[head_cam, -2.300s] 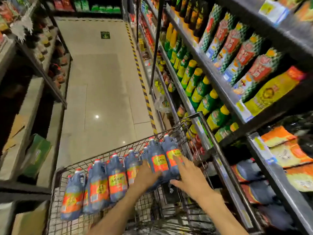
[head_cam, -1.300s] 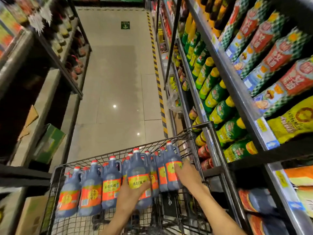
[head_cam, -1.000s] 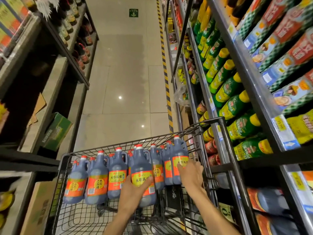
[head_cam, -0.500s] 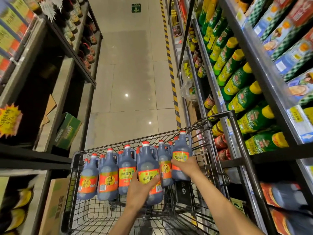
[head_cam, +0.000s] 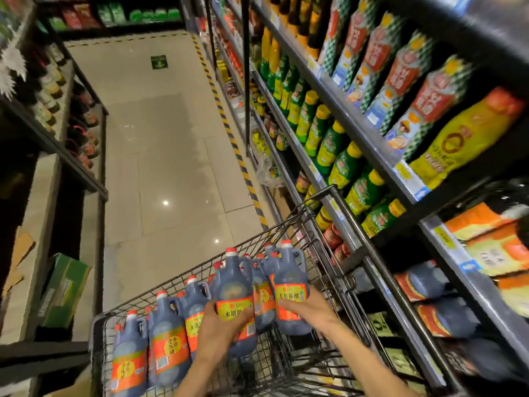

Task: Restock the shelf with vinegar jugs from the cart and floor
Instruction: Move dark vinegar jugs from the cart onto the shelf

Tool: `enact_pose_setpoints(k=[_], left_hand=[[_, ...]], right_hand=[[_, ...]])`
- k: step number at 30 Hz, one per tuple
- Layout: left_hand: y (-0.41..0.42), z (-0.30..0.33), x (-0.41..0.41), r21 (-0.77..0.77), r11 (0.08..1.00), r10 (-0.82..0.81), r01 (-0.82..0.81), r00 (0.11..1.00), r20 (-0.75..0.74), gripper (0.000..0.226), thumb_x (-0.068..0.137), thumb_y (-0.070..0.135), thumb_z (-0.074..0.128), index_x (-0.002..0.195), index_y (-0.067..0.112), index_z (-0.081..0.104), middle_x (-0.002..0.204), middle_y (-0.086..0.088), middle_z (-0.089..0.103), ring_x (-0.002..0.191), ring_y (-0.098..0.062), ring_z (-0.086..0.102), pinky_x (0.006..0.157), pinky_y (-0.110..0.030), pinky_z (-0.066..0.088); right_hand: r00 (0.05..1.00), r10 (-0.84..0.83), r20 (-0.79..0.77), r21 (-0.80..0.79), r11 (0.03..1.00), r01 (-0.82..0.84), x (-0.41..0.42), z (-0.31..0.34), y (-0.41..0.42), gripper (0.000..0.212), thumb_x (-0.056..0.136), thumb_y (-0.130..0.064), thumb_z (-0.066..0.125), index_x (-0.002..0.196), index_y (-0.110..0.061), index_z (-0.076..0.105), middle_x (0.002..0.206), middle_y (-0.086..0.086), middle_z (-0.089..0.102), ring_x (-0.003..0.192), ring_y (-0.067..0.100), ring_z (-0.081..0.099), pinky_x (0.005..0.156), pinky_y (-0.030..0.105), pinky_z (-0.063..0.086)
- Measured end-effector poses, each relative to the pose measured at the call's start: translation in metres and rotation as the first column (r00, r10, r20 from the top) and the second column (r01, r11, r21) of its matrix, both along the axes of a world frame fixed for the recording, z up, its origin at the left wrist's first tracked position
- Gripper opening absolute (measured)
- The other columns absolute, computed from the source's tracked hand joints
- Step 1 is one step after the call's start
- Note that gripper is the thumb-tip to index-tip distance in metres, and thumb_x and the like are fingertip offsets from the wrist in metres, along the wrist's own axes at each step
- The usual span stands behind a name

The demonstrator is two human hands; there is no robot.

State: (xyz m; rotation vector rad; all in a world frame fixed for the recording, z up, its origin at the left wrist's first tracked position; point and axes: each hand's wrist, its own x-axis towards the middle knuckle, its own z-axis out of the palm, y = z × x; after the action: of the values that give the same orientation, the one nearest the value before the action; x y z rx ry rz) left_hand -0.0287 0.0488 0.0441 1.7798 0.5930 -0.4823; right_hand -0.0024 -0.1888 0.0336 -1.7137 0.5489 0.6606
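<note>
A store aisle with a pale tiled floor [head_cam: 160,156] runs up toward 12 o'clock, edged by a yellow-and-black striped line [head_cam: 229,130]. The shelf [head_cam: 380,156] along the 3 o'clock side carries green bottles with yellow caps [head_cam: 346,164], checked packets [head_cam: 400,75] above them, and, on a lower tier at 4 o'clock, dark jugs lying on their sides [head_cam: 429,285]. A second rack [head_cam: 71,156] stands at 9 o'clock, with a green carton [head_cam: 64,287] low down at 8 o'clock.

The wire cart [head_cam: 289,224] fills the 6 o'clock area, its handle bar beside the shelf. A row of dark vinegar jugs with red caps and orange labels [head_cam: 169,339] stands upright in it, touching one another, from 7 o'clock toward the centre.

The left hand [head_cam: 217,328] is curled around the lower body of one jug [head_cam: 233,287], thumb across its yellow label. The right hand [head_cam: 307,308] wraps another jug [head_cam: 290,285] just beside it, fingers laid over the label. Both jugs are upright over the cart basket, slightly higher than the row; whether they clear the cart floor cannot be told.
</note>
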Motion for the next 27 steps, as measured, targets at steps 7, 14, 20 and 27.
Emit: enact_pose_setpoints(k=[7,14,20,27], left_hand=[[-0.011,0.04,0.017,0.026,0.962,-0.273,0.274,0.944,0.186,0.077,0.05,0.06,0.085,0.117,0.026,0.064,0.099,0.012,0.075,0.082,0.006,0.07,0.07,-0.023,0.055],[-0.052,0.091,0.013,0.052,0.881,-0.462,0.471,0.828,0.318,0.048,0.067,0.02,0.095,0.098,0.026,0.059,0.084,0.01,0.074,0.069,0.01,0.067,0.06,-0.011,0.049],[-0.1,0.13,-0.023,0.017,0.762,-0.592,0.647,0.686,0.423,0.069,0.064,0.023,0.097,0.117,0.024,0.053,0.092,0.014,0.068,0.07,0.01,0.066,0.062,-0.011,0.049],[-0.149,0.146,-0.098,-0.05,0.606,-0.694,0.794,0.558,0.455,0.084,0.049,0.043,0.098,0.119,0.034,0.053,0.11,0.008,0.072,0.096,-0.016,0.072,0.087,-0.045,0.059]], right_hand=[[0.947,-0.257,0.194,-0.016,0.964,0.265,-0.058,0.06,-0.003,0.041,0.077,-0.003,0.088,0.107,-0.014,0.062,0.093,0.001,0.076,0.078,0.001,0.073,0.068,0.016,0.054],[0.854,-0.374,0.362,-0.034,0.91,0.413,-0.122,0.118,-0.032,0.058,0.077,-0.02,0.091,0.124,-0.018,0.058,0.111,-0.001,0.077,0.096,0.008,0.075,0.088,0.033,0.061],[0.714,-0.52,0.469,-0.028,0.799,0.6,-0.2,0.155,-0.053,0.062,0.079,-0.009,0.087,0.129,-0.021,0.051,0.113,-0.007,0.072,0.089,-0.003,0.073,0.073,0.017,0.056],[0.563,-0.639,0.524,-0.016,0.653,0.757,-0.327,0.185,-0.067,0.064,0.079,-0.014,0.088,0.127,-0.025,0.048,0.114,-0.005,0.069,0.087,-0.006,0.071,0.069,0.015,0.056]])
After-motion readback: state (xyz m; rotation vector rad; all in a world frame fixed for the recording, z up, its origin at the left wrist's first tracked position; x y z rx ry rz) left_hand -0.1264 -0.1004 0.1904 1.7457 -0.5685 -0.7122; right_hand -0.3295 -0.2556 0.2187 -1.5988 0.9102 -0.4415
